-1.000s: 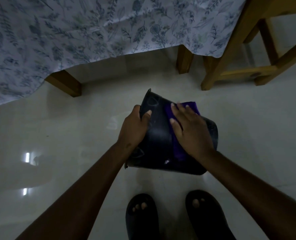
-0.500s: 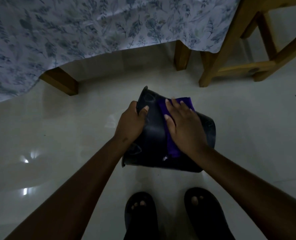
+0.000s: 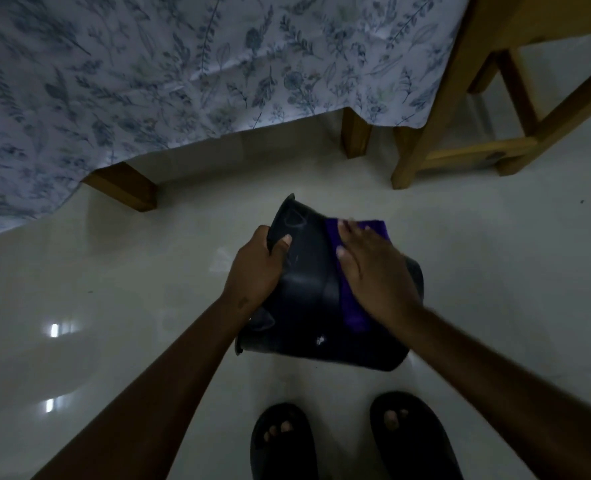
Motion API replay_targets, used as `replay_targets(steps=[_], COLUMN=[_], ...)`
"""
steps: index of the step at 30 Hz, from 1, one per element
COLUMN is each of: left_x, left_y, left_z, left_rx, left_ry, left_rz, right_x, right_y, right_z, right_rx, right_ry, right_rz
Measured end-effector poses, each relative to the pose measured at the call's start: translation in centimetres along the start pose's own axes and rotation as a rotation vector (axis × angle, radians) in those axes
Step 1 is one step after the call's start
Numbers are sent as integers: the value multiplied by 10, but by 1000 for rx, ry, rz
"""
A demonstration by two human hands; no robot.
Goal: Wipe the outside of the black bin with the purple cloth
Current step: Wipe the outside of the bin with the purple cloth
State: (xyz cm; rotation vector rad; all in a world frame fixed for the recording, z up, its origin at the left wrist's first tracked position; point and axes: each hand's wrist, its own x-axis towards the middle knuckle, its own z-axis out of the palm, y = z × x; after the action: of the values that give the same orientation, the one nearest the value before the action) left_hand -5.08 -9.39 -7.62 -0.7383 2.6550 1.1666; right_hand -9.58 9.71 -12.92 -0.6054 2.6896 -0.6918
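The black bin [image 3: 304,299] is tipped on its side above the pale floor, its rim to the left and its base to the right. My left hand [image 3: 254,268] grips the rim, thumb on the outer wall. The purple cloth [image 3: 351,303] lies across the bin's upper side, a strip showing beside and beyond my fingers. My right hand [image 3: 373,275] lies flat on the cloth, pressing it against the bin wall. Most of the cloth is hidden under that hand.
A table with a floral cloth [image 3: 183,71] hangs over the far side, wooden legs [image 3: 124,185] below it. A wooden chair frame [image 3: 460,133] stands at the right. My feet in black sandals [image 3: 283,441] are just below the bin on the glossy tiled floor [image 3: 114,289].
My right hand and the cloth have slid slightly toward the far edge of the bin. The left hand keeps its grip on the rim. The view has shifted a little.
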Motion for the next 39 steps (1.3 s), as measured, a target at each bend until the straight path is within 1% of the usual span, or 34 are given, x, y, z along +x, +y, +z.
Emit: replay_targets(steps=[1, 3, 5, 6, 9, 11, 12, 14, 16, 18, 22, 25, 27, 29, 31, 33, 34, 36, 39], left_x=[2, 6, 6, 5, 5, 5, 5, 7, 9, 7, -19, -40, -36, -23, -8, 0, 0, -2, -3], left_y=[-1, -1, 0, 1, 2, 3, 4, 2, 2, 5, -2, -17, -19, -10, -1, 2, 1, -1, -3], left_z=[0, 1, 2, 2, 2, 2, 2, 2, 3, 3, 1, 0, -2, -3, -2, 1, 1, 1, 1], left_rx=[5, 4, 9, 14, 16, 16, 16, 15, 16, 7, -91, -28, -7, -4, -10, -28, -26, -14, -20], left_ry=[-11, -17, -6, 1, 10, 7, 3, -1, 8, 18, -14, -19, 30, 49, 34, 26, 23, 17, 25], left_rz=[-1, 3, 17, 23, 20, 4, -4, -24, -25, -13, 42, 46, 39, 30, 4, -6, -5, -1, -8], right_x=[-23, -69, -77, -64, -4, 13, 8, -20, -47, -46, -3, 25, 13, -25, -63, -66, -55, -21, 23], right_y=[-7, -21, -23, -22, -21, -19, -19, -26, -30, -22, -7, 3, 4, -5, -14, -12, -10, -9, -3], right_z=[6, 18, 21, 18, 5, 3, 6, 12, 17, 13, -9, -17, -10, 3, 14, 16, 13, 4, -6], right_rx=[-71, -148, -151, -134, -37, -10, -26, -96, -122, -103, -9, 99, 60, -76, -143, -155, -156, -119, 2], right_ry=[18, -4, -20, -16, -2, -8, 6, 27, -5, -26, 4, -75, -42, 14, 11, -6, -10, 8, -26], right_rz=[-54, -185, -253, -244, -100, -41, -37, -94, -194, -223, -136, -56, -54, -133, -246, -311, -313, -249, -107])
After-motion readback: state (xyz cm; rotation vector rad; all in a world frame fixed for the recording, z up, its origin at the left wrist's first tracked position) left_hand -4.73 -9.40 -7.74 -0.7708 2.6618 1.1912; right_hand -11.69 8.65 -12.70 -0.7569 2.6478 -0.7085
